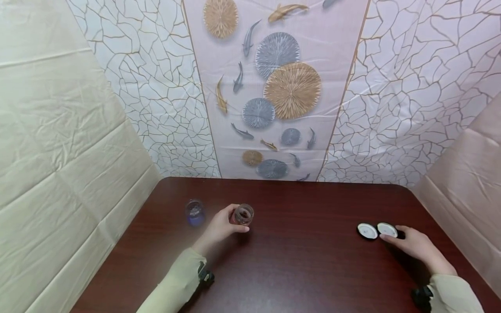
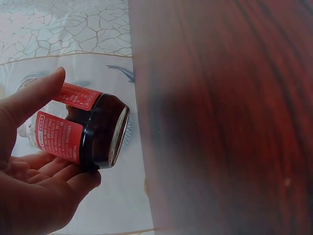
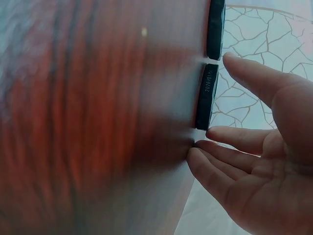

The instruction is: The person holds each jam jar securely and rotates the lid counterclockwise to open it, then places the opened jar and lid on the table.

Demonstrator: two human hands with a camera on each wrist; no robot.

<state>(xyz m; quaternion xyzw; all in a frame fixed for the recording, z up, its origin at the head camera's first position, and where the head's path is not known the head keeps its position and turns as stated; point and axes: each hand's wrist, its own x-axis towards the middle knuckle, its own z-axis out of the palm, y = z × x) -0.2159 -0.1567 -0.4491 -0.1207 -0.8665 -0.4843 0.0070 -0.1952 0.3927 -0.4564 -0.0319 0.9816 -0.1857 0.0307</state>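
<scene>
My left hand (image 1: 221, 224) grips a lidless glass jar (image 1: 243, 214) with its mouth upward. In the left wrist view, the jar (image 2: 61, 132) shows a red printed label and dark contents, and its base hangs slightly above the table. My right hand (image 1: 416, 244) is at the right one of two round black lids, both lying white inside up. Its thumb and index finger are at opposite edges of this lid (image 1: 387, 230), fingers fairly straight; other fingertips reach down to the table. The left lid (image 1: 367, 231) lies right beside it.
A clear glass jar (image 1: 195, 213) with blue at its bottom stands left of my left hand. The dark reddish-brown table (image 1: 297, 261) has patterned cloth (image 1: 274, 108) behind it and pale cloth walls at both sides.
</scene>
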